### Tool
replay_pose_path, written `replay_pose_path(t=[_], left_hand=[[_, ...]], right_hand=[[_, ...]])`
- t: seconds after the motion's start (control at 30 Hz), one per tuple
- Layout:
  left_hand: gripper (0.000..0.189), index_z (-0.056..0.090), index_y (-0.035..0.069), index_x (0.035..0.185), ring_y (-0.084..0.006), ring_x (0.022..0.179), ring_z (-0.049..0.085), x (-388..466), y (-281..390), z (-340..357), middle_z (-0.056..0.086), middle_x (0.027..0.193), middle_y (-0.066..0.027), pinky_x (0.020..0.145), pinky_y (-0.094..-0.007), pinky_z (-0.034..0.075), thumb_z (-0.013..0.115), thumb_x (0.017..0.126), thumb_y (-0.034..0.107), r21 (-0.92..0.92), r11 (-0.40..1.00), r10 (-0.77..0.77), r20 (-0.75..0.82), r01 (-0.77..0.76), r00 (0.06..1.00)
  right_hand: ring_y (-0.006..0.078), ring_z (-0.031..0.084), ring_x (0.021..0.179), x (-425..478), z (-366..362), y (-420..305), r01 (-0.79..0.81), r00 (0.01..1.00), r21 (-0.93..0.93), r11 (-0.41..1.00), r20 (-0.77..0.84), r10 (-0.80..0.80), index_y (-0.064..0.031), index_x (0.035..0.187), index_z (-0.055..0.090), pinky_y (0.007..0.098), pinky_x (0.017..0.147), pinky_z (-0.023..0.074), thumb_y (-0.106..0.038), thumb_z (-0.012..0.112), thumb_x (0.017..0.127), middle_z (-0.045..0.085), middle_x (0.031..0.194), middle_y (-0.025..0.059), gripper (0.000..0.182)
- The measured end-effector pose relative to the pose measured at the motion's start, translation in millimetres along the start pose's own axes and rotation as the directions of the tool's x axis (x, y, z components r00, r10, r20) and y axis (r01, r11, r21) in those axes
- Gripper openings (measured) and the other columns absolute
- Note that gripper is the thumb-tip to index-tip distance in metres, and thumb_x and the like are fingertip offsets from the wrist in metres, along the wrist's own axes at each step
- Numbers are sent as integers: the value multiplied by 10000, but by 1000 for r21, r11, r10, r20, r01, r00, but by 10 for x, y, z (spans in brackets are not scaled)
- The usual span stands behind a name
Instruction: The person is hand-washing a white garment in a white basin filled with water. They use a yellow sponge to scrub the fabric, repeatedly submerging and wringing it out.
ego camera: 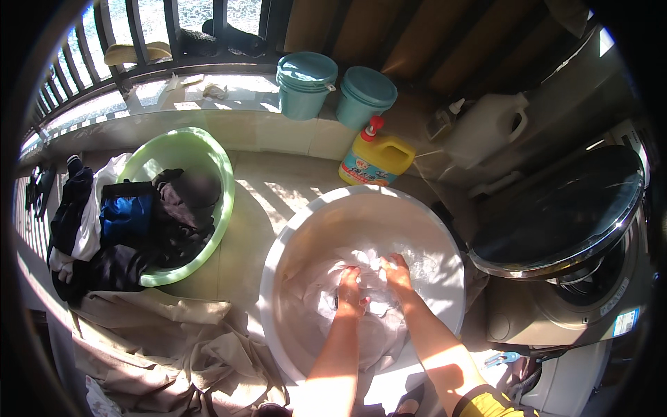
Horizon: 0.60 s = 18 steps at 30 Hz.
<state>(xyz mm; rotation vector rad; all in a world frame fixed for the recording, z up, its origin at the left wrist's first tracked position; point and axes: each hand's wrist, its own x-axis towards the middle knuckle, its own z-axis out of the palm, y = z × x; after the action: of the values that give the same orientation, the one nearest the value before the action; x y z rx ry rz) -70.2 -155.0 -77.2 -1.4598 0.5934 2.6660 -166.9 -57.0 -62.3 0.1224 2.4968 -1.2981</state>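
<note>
A large white plastic basin (312,234) stands in front of me with water in it. White wet cloth (325,284) lies bunched in the water. Both my hands are down in the basin, side by side and a little apart. My left hand (351,290) grips a fold of the cloth near the basin's middle. To its right, my right hand (397,275) has its fingers curled on another part of the same cloth. Wet folds hide some of the fingertips. Bright sunlight washes out detail on the cloth.
A green tub (225,208) with dark clothes is at left, beige fabric (219,359) below it. Behind the basin stand a yellow detergent jug (372,161) and two lidded teal buckets (307,86) (366,96). A washing machine (526,313) with its lid (557,213) raised is at right.
</note>
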Motion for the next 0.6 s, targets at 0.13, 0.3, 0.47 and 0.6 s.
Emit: replay_pose_path(t=[0.13,0.3,0.47,0.6], left_hand=[[387,539,102,1124,-231,991,554,181,-32,-107,578,1080,-68,805,-380,462,534,892,411,-265,964,65,204,-9,977],[221,533,79,1040,-142,823,526,42,-188,-85,542,899,-22,694,-313,444,515,826,133,-198,967,200,193,-161,961],[344,511,154,1160,-165,976,472,-223,-110,85,523,1117,-16,705,-332,402,533,817,178,-74,994,88,97,-81,991],[340,515,128,1189,-194,1086,455,-17,-130,34,506,1184,-43,794,-368,410,530,863,226,-251,965,123,203,-70,971]], right_hand=[[207,594,736,-878,114,-368,520,836,-51,853,236,-496,-30,1012,606,355,716,495,-191,680,827,629,776,87,256],[339,596,726,-558,137,-242,282,946,6,959,165,-279,-17,860,654,367,743,462,-217,610,876,615,749,163,205],[251,582,784,229,-75,149,114,967,-284,952,-187,-171,-38,862,602,362,734,449,-287,592,893,616,833,126,251],[217,588,959,-452,-141,-65,251,918,121,960,284,-276,-83,1141,573,343,832,465,-198,685,820,618,993,97,359]])
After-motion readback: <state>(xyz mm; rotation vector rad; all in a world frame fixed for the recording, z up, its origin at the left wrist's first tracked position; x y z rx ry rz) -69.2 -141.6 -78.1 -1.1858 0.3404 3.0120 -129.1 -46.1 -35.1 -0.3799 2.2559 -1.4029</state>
